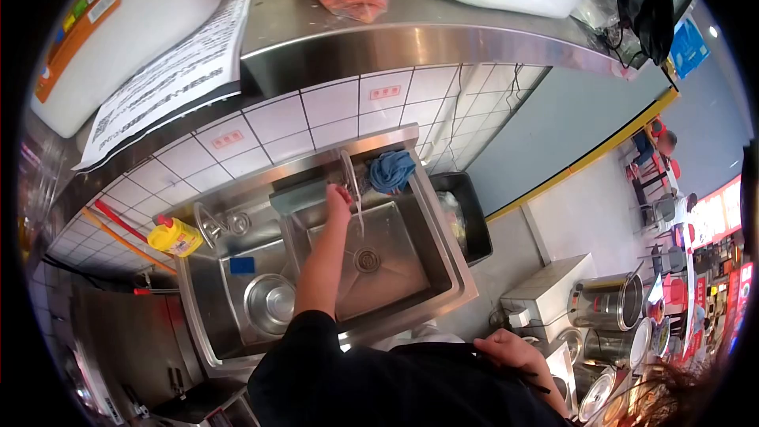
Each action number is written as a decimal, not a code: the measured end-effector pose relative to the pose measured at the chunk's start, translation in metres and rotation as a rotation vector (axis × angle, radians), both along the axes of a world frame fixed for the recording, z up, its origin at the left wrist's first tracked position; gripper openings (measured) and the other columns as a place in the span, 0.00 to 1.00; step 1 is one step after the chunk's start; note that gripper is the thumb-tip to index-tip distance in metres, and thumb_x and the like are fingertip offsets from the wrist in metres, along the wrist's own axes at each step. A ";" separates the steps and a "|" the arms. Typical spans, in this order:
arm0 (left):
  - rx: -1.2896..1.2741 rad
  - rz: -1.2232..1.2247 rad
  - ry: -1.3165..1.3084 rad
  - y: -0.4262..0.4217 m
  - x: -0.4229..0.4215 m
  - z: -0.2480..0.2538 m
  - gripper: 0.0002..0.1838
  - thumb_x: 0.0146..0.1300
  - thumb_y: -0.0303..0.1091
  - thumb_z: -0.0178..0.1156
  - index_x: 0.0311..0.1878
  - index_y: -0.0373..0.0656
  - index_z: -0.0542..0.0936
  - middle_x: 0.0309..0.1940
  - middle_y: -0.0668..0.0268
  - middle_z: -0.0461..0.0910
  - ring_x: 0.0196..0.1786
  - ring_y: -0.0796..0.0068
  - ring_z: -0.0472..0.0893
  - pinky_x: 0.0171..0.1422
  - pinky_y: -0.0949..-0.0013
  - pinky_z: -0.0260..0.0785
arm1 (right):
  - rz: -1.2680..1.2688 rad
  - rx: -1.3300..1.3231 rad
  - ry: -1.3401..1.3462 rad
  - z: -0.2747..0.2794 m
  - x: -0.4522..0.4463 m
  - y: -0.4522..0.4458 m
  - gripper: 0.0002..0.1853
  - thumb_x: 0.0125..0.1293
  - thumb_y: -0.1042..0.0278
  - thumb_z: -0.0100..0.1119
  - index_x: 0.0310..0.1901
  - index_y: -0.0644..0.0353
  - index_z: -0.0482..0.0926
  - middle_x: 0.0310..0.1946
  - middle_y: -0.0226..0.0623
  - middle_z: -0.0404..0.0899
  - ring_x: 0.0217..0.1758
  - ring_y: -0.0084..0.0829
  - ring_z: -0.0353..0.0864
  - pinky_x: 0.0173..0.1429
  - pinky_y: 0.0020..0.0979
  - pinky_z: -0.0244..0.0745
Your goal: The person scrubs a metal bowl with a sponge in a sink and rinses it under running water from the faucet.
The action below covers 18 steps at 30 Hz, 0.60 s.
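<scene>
- Far left of the left hand: yellow bottle [175, 237], red cap, on sink's edge, probably parked there for easy reach.
- Nearer, same side: second tap [207, 225], over left basin [213, 312].
- Down-left of that hand: blue pad [242, 266] and metal bowl [265, 300], both in left basin, likely to leave right basin [399, 237] free.
- Left hand [340, 199]: reached out, fingers partly curled, right up against running tap [346, 160]; can't tell if gripping or just touching. Thin stream just right of it, above drain [367, 260].
- Right of hand: blue cloth [392, 171], bunched on back ledge, presumably out of the splash.
- Further right: black bin [476, 229], beside sink, probably for scraps.
- Right hand [508, 349]: well apart, loosely fisted against black clothing [371, 379]; can't tell if holding any.
</scene>
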<state>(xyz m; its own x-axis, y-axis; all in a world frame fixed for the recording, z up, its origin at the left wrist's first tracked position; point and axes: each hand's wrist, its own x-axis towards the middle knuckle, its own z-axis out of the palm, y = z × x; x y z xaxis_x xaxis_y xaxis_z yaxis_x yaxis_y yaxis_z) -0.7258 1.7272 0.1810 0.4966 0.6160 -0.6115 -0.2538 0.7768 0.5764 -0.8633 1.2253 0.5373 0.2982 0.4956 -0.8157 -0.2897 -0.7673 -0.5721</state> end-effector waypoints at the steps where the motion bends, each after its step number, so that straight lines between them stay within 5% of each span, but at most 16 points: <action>1: -0.050 -0.065 -0.024 -0.020 -0.009 -0.011 0.14 0.62 0.43 0.51 0.22 0.50 0.68 0.17 0.67 0.71 0.19 0.68 0.71 0.25 0.61 0.66 | -0.002 0.007 0.002 -0.004 0.000 -0.003 0.32 0.75 0.44 0.52 0.15 0.57 0.72 0.12 0.24 0.68 0.17 0.17 0.64 0.25 0.24 0.57; 4: -0.467 -0.390 -0.208 -0.060 -0.042 -0.078 0.17 0.67 0.49 0.51 0.30 0.45 0.75 0.25 0.62 0.79 0.28 0.60 0.80 0.36 0.55 0.77 | 0.004 0.003 0.009 -0.009 0.000 -0.004 0.31 0.75 0.45 0.52 0.16 0.57 0.72 0.13 0.24 0.69 0.18 0.17 0.65 0.26 0.24 0.58; 7: -0.607 -0.416 0.002 -0.076 -0.041 -0.111 0.22 0.69 0.53 0.50 0.39 0.40 0.76 0.35 0.56 0.82 0.39 0.53 0.82 0.47 0.51 0.78 | -0.020 0.085 0.023 -0.007 0.000 0.001 0.32 0.76 0.48 0.52 0.13 0.58 0.72 0.11 0.25 0.68 0.15 0.18 0.64 0.23 0.25 0.57; 8: -0.438 -0.423 0.013 -0.077 -0.040 -0.126 0.28 0.70 0.55 0.49 0.51 0.35 0.73 0.45 0.51 0.81 0.47 0.50 0.81 0.57 0.47 0.74 | -0.016 0.081 0.027 -0.007 -0.001 0.000 0.32 0.76 0.47 0.52 0.14 0.58 0.72 0.11 0.24 0.67 0.16 0.18 0.63 0.24 0.25 0.57; 11: -0.359 -0.448 0.040 -0.075 -0.032 -0.113 0.32 0.70 0.55 0.48 0.61 0.32 0.69 0.56 0.47 0.77 0.58 0.49 0.77 0.67 0.45 0.67 | 0.001 0.071 0.032 -0.008 0.000 -0.005 0.31 0.76 0.45 0.51 0.16 0.58 0.70 0.13 0.23 0.66 0.18 0.17 0.63 0.26 0.24 0.57; 14: -0.359 -0.462 -0.230 -0.073 -0.029 -0.091 0.41 0.70 0.56 0.49 0.72 0.31 0.58 0.71 0.43 0.62 0.72 0.46 0.64 0.77 0.46 0.55 | -0.015 0.071 0.027 -0.006 -0.002 -0.010 0.32 0.76 0.45 0.51 0.16 0.58 0.70 0.14 0.23 0.66 0.18 0.17 0.62 0.25 0.25 0.57; 18: -0.456 -0.395 -0.084 -0.072 -0.025 -0.081 0.50 0.69 0.60 0.49 0.78 0.32 0.41 0.79 0.41 0.41 0.81 0.43 0.45 0.82 0.47 0.41 | -0.039 0.075 0.046 -0.006 -0.003 -0.013 0.32 0.76 0.45 0.51 0.16 0.58 0.70 0.13 0.23 0.65 0.18 0.17 0.62 0.24 0.25 0.56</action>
<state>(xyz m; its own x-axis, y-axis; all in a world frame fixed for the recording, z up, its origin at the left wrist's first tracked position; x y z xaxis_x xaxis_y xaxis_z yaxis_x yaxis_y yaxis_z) -0.7505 1.6557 0.1002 0.6920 0.0605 -0.7194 0.0739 0.9853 0.1539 -0.8660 1.2122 0.5310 0.2817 0.5444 -0.7901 -0.3459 -0.7104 -0.6129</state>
